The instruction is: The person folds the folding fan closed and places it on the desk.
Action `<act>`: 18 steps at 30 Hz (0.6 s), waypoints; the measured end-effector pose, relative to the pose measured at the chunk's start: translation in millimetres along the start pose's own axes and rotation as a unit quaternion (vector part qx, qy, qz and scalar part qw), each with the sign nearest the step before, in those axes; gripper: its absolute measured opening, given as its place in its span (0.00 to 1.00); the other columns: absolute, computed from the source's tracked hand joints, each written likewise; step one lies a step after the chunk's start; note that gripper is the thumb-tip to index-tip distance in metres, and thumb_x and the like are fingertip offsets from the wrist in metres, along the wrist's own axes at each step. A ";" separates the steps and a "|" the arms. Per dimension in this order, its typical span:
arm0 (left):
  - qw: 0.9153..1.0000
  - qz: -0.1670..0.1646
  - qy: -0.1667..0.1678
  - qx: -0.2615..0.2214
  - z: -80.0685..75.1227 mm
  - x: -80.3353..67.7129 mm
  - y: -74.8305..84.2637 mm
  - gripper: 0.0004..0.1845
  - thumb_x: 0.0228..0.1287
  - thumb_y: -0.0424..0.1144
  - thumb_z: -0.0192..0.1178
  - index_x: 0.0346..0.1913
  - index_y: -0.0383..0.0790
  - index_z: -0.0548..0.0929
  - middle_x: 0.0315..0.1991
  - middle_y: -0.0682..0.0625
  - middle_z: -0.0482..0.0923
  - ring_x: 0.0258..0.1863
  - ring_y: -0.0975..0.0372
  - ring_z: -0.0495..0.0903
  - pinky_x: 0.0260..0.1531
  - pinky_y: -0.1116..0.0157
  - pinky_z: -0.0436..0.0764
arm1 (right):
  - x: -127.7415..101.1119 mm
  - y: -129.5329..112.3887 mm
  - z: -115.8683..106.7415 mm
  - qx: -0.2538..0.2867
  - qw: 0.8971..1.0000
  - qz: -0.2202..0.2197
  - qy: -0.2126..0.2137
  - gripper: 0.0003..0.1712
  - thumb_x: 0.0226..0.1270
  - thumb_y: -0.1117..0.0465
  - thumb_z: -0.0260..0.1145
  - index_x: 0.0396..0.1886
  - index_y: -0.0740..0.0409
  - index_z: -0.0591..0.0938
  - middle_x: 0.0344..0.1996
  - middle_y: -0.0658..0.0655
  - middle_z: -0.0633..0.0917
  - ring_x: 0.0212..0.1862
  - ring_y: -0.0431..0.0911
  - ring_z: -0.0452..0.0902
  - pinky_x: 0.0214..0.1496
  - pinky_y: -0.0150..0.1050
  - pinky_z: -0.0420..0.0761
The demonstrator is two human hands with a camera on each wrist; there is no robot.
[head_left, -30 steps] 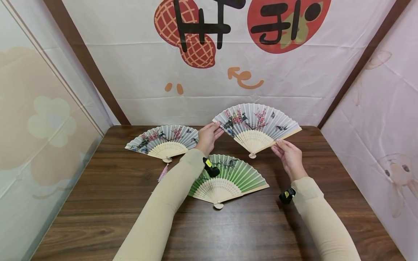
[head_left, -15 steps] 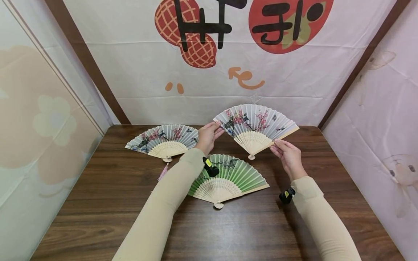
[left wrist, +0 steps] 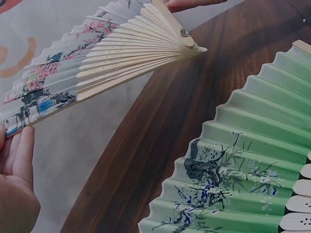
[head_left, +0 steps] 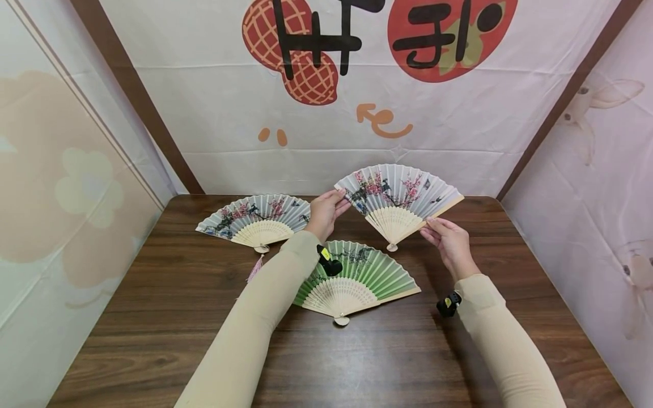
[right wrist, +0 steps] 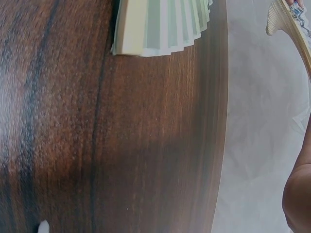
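Note:
A white folding fan [head_left: 398,195] painted with pink blossoms is held spread above the far side of the brown table [head_left: 153,317]. My left hand [head_left: 325,212] pinches its left outer rib; in the left wrist view the fan [left wrist: 92,63] spreads above my fingers [left wrist: 19,155]. My right hand [head_left: 449,241] pinches the right outer rib near the pivot. The fan's folded edge [right wrist: 296,34] shows at the top right of the right wrist view. A green fan [head_left: 357,277] lies spread on the table under my left forearm, also seen as the green fan [left wrist: 243,165] and its corner [right wrist: 160,26].
A second white blossom fan [head_left: 257,218] with a pink tassel [head_left: 254,271] lies spread at the far left of the table. Printed cloth walls close in the back and both sides. Small cameras sit on both wrists.
The held fan has narrowed slightly: its right rib and my right hand have moved a little left and down. The left hand has barely moved.

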State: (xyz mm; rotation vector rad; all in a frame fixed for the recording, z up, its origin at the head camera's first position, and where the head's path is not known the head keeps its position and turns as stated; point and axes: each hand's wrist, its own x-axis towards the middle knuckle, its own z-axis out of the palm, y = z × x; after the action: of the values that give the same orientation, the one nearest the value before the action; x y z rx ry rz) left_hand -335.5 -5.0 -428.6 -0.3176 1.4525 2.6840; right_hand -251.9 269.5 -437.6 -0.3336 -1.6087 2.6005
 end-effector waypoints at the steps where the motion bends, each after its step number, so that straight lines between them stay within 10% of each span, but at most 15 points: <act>1: 1.000 0.000 -0.001 0.002 0.4 0.0 0.3 0.04 0.70 0.26 0.56 0.42 0.30 0.81 0.62 0.35 0.78 0.34 0.61 0.82 0.47 0.65 0.89 | -0.2 -0.5 0.4 -0.004 1.000 0.000 0.000 0.15 0.71 0.70 0.61 0.26 0.54 0.87 0.24 0.49 0.89 0.29 0.40 0.88 0.40 0.31 0.90; 18: 1.000 -0.013 0.003 0.014 3.1 3.1 2.2 0.09 0.69 0.28 0.59 0.48 0.27 0.81 0.59 0.36 0.79 0.33 0.61 0.84 0.46 0.66 0.90 | -0.2 -5.0 3.8 -0.035 0.999 0.009 -0.013 0.15 0.72 0.68 0.60 0.26 0.53 0.87 0.26 0.47 0.89 0.30 0.38 0.87 0.40 0.30 0.90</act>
State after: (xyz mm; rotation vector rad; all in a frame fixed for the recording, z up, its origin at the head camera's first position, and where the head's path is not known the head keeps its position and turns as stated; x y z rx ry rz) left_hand -339.3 -3.7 -425.8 -0.3400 1.4753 2.6421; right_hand -252.9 268.4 -431.5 -0.3200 -1.7160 2.5763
